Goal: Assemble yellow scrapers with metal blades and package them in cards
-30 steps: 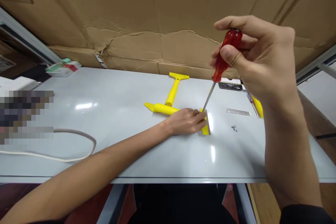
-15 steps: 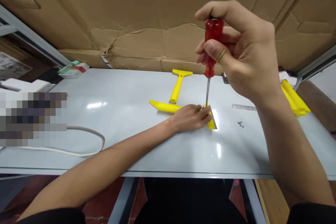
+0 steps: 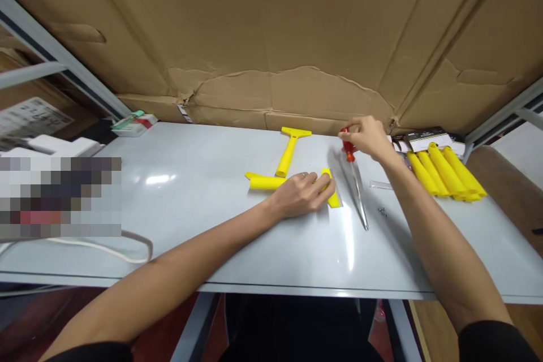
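My left hand is closed over a yellow scraper lying on the table. It covers the middle of the scraper; the head, with a thin blade along its edge, shows past my fingertips. My right hand grips a screwdriver by its red handle, low over the table to the right of the scraper. The screwdriver slants, its metal shaft pointing toward me, apart from the scraper. A second yellow scraper lies behind my left hand. Several small screws rest to the right of the screwdriver tip.
Several yellow handles are piled at the right beside black-and-white packages. A clear flat strip lies by my right forearm. A white cable curls at the left, and a small box stands at the back left. Cardboard walls the rear.
My right hand has lifted the screwdriver off the scraper head and moved it down and back toward the table, tilting it. My left hand stays on the scraper. The view has shifted slightly.
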`<action>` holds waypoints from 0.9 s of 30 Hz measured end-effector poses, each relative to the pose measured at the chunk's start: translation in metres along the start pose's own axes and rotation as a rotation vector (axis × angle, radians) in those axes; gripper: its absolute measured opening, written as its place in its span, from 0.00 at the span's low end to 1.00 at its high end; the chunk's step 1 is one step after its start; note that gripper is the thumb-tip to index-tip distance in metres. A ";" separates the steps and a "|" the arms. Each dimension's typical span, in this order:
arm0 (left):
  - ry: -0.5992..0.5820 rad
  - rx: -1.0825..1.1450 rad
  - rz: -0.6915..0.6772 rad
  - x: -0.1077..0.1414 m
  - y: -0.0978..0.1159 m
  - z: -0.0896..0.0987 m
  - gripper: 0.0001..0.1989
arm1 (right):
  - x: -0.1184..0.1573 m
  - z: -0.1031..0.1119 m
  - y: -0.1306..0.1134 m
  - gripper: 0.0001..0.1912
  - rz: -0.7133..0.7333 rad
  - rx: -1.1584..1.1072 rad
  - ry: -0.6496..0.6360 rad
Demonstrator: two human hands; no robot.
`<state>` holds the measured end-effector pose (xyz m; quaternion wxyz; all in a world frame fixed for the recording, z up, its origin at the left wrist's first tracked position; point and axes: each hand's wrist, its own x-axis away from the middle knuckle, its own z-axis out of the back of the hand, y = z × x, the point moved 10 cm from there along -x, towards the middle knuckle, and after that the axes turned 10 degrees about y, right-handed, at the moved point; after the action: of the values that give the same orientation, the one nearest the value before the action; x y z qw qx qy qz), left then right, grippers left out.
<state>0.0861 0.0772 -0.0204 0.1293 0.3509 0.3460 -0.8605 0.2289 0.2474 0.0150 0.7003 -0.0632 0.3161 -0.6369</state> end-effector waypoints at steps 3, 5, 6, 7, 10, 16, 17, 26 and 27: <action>0.072 -0.022 -0.001 -0.004 -0.006 0.014 0.11 | 0.007 -0.043 0.016 0.15 -0.080 0.105 -0.186; 0.112 -0.031 -0.002 -0.006 -0.008 0.022 0.11 | 0.011 -0.055 0.016 0.15 -0.061 0.149 -0.242; 0.127 -0.036 -0.001 -0.008 -0.009 0.026 0.12 | 0.012 -0.057 0.017 0.15 -0.049 0.178 -0.260; 0.142 -0.039 0.004 -0.009 -0.010 0.030 0.11 | 0.012 -0.056 0.018 0.15 -0.036 0.215 -0.273; 0.198 -0.026 0.057 -0.014 -0.016 0.041 0.10 | 0.009 -0.039 0.028 0.17 -0.015 0.380 -0.246; 0.297 0.266 0.353 -0.018 -0.040 0.059 0.08 | 0.006 -0.005 0.056 0.29 0.020 0.715 -0.214; 0.308 0.351 0.419 -0.018 -0.047 0.062 0.07 | 0.007 -0.006 0.059 0.30 0.031 0.739 -0.225; 0.194 1.037 1.338 0.015 -0.112 0.029 0.15 | 0.004 0.020 0.039 0.38 0.106 0.795 -0.127; 0.200 1.061 1.380 0.019 -0.116 0.026 0.17 | 0.003 0.033 0.032 0.37 0.109 0.783 -0.061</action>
<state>0.0054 0.1437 0.0382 0.4098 0.5696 -0.3798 -0.6028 0.2738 0.2401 0.0248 0.7134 0.2066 0.0312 -0.6689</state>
